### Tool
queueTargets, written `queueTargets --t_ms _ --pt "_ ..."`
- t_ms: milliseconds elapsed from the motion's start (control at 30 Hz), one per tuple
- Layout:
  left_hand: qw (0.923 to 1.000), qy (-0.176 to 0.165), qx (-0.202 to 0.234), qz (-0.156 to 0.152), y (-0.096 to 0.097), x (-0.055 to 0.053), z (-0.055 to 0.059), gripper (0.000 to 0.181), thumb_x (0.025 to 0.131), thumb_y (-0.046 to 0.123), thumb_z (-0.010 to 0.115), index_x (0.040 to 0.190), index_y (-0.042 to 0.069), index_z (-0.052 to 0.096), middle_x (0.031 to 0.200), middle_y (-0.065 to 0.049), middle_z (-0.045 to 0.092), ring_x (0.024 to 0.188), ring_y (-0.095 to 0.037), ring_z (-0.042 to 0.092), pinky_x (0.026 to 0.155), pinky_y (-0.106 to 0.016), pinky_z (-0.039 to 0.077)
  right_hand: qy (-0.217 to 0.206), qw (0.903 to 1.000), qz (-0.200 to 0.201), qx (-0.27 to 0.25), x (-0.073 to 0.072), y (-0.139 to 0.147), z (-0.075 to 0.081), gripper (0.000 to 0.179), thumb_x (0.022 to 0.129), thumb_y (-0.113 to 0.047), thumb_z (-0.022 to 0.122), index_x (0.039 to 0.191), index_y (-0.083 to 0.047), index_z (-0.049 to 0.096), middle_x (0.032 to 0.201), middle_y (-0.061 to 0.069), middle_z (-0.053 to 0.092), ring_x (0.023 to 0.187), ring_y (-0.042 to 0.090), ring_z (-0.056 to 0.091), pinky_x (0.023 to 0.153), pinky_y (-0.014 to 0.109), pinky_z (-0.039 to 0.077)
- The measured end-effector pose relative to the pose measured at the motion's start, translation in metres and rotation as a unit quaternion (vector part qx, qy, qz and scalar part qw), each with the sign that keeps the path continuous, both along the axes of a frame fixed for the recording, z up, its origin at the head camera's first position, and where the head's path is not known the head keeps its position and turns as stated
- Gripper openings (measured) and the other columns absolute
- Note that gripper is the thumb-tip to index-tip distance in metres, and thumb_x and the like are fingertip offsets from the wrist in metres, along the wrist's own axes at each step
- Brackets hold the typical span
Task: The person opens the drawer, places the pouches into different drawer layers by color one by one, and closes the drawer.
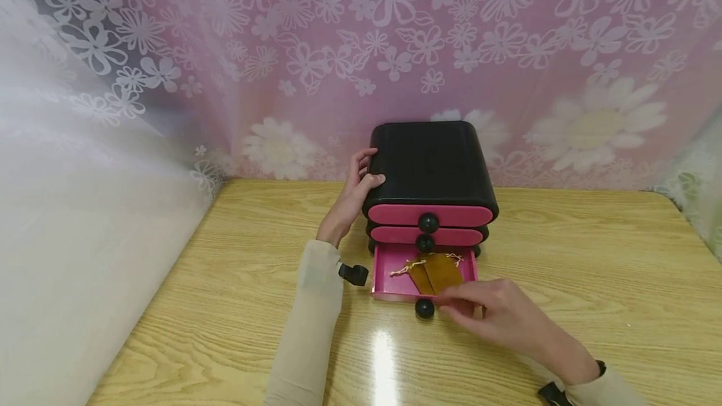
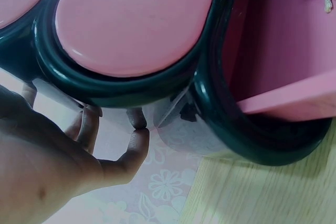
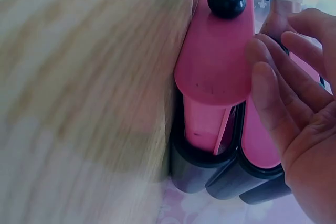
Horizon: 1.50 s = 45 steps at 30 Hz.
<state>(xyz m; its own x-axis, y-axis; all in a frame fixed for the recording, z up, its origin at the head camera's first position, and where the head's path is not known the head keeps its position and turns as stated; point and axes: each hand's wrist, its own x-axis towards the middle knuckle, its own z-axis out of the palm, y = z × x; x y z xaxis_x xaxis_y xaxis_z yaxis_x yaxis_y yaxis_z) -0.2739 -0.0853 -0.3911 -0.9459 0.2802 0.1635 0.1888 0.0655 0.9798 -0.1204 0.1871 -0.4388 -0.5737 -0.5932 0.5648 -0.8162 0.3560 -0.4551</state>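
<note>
A small black chest [image 1: 429, 161] with pink drawer fronts and round black knobs stands on the table. Its bottom drawer [image 1: 389, 284] is pulled out, and mustard-brown drawstring pouches [image 1: 442, 271] with pale cords lie inside. My left hand [image 1: 352, 196] rests on the chest's left side, thumb near the top edge and fingers spread along the side. In the left wrist view, its fingertips touch the casing. My right hand [image 1: 502, 315] is at the drawer's front, right of the lower knob [image 1: 425, 308], with bent fingers and fingertips right at the upper edge of the front panel [image 3: 215, 61].
The wood-grain table [image 1: 254, 268] spreads out around the chest. Behind it hangs a pink flowered curtain [image 1: 338, 49], and a whitish sheet [image 1: 84, 205] covers the left side.
</note>
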Motion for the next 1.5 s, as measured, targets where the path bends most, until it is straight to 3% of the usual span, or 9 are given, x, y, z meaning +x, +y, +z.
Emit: queueTargets --t_ms 200,333,533,667,933,1200,1500 --pt "1.0 0.001 0.002 0.001 0.0 0.001 0.0 0.061 0.094 0.037 0.052 0.152 0.034 0.033 0.161 -0.002 0.025 0.147 -0.026 0.029 0.121 -0.054 0.031 -0.001 0.9994 0.01 0.034 0.004 -0.007 -0.004 0.027 0.08 -0.007 0.084 0.104 -0.017 0.078 0.079 -0.014 0.071 0.067 -0.01 0.056 0.061 0.006 0.046" --pt "1.0 0.003 0.002 0.0 0.001 0.001 0.001 0.062 0.093 0.037 0.052 0.152 0.033 0.033 0.161 -0.002 0.025 0.147 -0.026 0.029 0.121 -0.054 0.032 -0.037 0.996 -0.003 0.081 0.007 -0.011 -0.003 0.028 0.081 -0.007 0.082 0.107 -0.017 0.078 0.079 -0.015 0.071 0.068 -0.012 0.055 0.063 0.009 0.048" --pt "1.0 0.004 0.005 -0.002 0.001 0.0 0.001 0.063 0.093 0.037 0.052 0.152 0.033 0.032 0.161 -0.003 0.026 0.146 -0.026 0.03 0.12 -0.054 0.033 -0.111 0.9827 -0.037 0.144 0.01 -0.016 0.002 0.027 0.087 -0.014 0.078 0.113 -0.02 0.077 0.069 -0.02 0.059 0.06 -0.01 0.042 0.058 0.014 0.043" --pt "1.0 0.003 0.006 -0.001 0.001 0.0 0.001 0.063 0.093 0.037 0.052 0.152 0.033 0.032 0.16 -0.003 0.026 0.146 -0.026 0.03 0.12 -0.054 0.033 -0.121 0.9787 -0.05 0.158 0.01 -0.019 0.003 0.027 0.087 -0.015 0.078 0.113 -0.02 0.078 0.065 -0.021 0.053 0.058 -0.009 0.038 0.058 0.014 0.041" --pt "1.0 0.004 0.004 0.001 0.002 0.001 0.002 0.061 0.094 0.036 0.051 0.152 0.034 0.033 0.161 -0.002 0.025 0.147 -0.026 0.029 0.12 -0.054 0.033 -0.106 0.9787 -0.068 0.162 0.011 -0.021 0.002 0.027 0.086 -0.015 0.079 0.113 -0.02 0.078 0.063 -0.022 0.052 0.057 -0.009 0.037 0.056 0.014 0.041" --pt "1.0 0.0 0.0 0.001 0.001 0.0 0.0 0.061 0.094 0.036 0.051 0.152 0.035 0.032 0.161 -0.002 0.024 0.147 -0.026 0.028 0.12 -0.055 0.032 -0.073 0.9829 -0.092 0.142 0.011 -0.023 0.001 0.026 0.086 -0.017 0.081 0.112 -0.021 0.08 0.077 -0.017 0.073 0.063 -0.014 0.05 0.057 0.014 0.048" --pt "1.0 -0.001 -0.001 0.002 0.001 0.001 0.0 0.06 0.094 0.037 0.051 0.152 0.036 0.032 0.161 -0.002 0.025 0.146 -0.026 0.029 0.12 -0.055 0.032 -0.039 0.9863 -0.107 0.12 0.01 -0.024 0.0 0.027 0.083 -0.017 0.084 0.109 -0.022 0.081 0.08 -0.014 0.075 0.066 -0.013 0.053 0.057 0.014 0.048"
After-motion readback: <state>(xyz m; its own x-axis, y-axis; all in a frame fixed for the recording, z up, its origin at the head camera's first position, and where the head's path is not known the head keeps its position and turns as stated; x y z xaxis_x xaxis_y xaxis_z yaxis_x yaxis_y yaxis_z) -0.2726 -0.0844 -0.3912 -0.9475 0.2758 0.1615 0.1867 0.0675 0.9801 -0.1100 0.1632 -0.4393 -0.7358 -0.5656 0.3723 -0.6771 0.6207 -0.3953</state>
